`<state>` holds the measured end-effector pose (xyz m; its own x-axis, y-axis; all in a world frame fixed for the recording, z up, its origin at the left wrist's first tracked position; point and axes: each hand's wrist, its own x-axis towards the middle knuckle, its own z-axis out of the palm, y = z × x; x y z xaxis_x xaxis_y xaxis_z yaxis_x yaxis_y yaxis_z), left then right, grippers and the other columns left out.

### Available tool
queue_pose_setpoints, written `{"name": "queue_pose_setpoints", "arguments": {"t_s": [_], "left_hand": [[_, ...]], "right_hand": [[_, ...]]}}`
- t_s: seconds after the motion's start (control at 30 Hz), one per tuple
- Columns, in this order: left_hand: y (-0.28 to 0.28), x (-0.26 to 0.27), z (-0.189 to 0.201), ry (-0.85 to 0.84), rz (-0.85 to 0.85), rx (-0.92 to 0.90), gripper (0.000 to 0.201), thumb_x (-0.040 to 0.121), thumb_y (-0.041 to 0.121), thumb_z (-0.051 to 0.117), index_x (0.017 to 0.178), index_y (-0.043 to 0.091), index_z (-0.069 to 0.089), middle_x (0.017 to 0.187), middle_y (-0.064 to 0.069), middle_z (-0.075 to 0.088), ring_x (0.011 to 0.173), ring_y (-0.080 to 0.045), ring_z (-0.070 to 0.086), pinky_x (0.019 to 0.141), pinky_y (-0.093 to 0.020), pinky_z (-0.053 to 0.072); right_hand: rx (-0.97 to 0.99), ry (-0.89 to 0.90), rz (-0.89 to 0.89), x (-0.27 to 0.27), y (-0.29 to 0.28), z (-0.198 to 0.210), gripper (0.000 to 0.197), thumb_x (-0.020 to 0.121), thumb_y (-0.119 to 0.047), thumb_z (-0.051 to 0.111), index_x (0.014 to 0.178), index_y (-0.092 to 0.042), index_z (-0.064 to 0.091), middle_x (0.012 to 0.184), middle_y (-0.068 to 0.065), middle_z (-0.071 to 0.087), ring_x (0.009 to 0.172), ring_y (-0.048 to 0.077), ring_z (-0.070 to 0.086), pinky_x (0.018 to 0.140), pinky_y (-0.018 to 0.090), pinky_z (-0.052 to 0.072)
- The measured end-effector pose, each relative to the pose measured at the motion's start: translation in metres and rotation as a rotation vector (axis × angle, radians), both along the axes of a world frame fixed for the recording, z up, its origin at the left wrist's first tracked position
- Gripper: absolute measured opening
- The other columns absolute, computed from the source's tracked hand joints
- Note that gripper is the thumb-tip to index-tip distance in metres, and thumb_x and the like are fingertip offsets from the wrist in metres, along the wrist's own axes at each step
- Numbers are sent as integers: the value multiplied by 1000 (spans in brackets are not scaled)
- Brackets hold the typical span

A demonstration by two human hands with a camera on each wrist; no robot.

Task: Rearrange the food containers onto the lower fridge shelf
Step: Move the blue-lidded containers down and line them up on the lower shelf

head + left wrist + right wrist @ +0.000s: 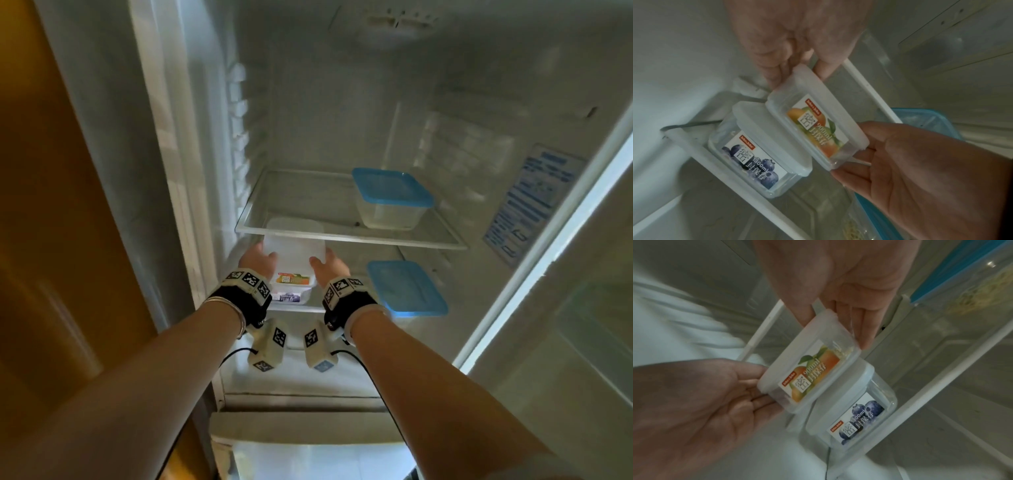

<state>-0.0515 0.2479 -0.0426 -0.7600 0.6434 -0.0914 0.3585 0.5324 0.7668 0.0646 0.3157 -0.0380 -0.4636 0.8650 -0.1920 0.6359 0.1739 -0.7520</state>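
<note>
The small clear plastic container with the orange-fruit label (294,263) sits on top of the larger clear plastic container with the blueberry label (290,296), at the left of the lower glass fridge shelf (298,307). The left hand (257,259) is at its left side, the right hand (328,265) at its right. A blue-lidded clear rectangular tub (406,289) stands to the right on the same shelf; another blue-lidded tub (391,198) stands on the right of the upper glass shelf (346,236).

upper glass shelf (346,236) bearing a blue-lidded tub (392,198), lower shelf (294,307) bearing blueberry-labelled container (754,154), second blue-lidded tub (407,287)
</note>
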Motion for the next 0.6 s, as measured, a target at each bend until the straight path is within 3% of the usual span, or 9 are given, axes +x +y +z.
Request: {"name": "queue_pose_setpoints", "arguments": {"t_s": [0.1, 0.23, 0.37, 0.47, 0.53, 0.6], "left_hand": [[15, -8, -4, 56, 48, 18, 48, 96, 17, 44, 142, 5, 39, 143, -12, 45, 129, -30, 47, 107, -31, 35], [25, -17, -14, 98, 116, 55, 48, 96, 15, 42, 143, 5, 38, 150, -13, 36, 139, -25, 35, 112, -26, 27], [29, -22, -25, 1, 100, 104, 50, 95, 5, 43, 144, 3, 34, 148, -16, 39, 135, -26, 41, 102, -14, 28], [32, -27, -26, -44, 98, 98, 52, 96, 3, 40, 147, 2, 27, 153, -16, 32, 139, -25, 36, 106, -14, 24], [33, -29, -26, -73, 73, 92, 50, 98, 2, 36, 147, -1, 25, 153, -16, 31, 141, -24, 32, 102, -11, 19], [30, -30, -25, -67, 76, 67, 51, 97, 4, 36, 147, 1, 24, 153, -16, 31, 141, -25, 32, 109, -17, 22]], "right_hand": [[-38, 0, 9, -11, 16, -3, 52, 99, -31, 39, 146, -13, 27, 144, 12, 46, 130, 28, 47, 104, 35, 39], [-43, 3, 23, -23, 27, -14, 56, 98, -34, 40, 147, -14, 26, 142, 13, 48, 126, 29, 51, 102, 35, 41], [-45, -16, 48, -31, 31, -25, 60, 98, -33, 41, 150, -16, 18, 146, 13, 43, 130, 30, 47, 103, 36, 40], [-47, -29, 57, -34, 30, -26, 63, 97, -36, 41, 151, -17, 13, 147, 12, 43, 130, 31, 47, 103, 38, 41], [-58, -39, 59, -36, 29, -26, 65, 98, -36, 42, 151, -17, 11, 148, 13, 41, 130, 31, 47, 103, 38, 42], [-53, -50, 60, -37, 27, -26, 66, 97, -37, 43, 151, -17, 11, 148, 13, 41, 131, 30, 47, 103, 37, 42]]}}
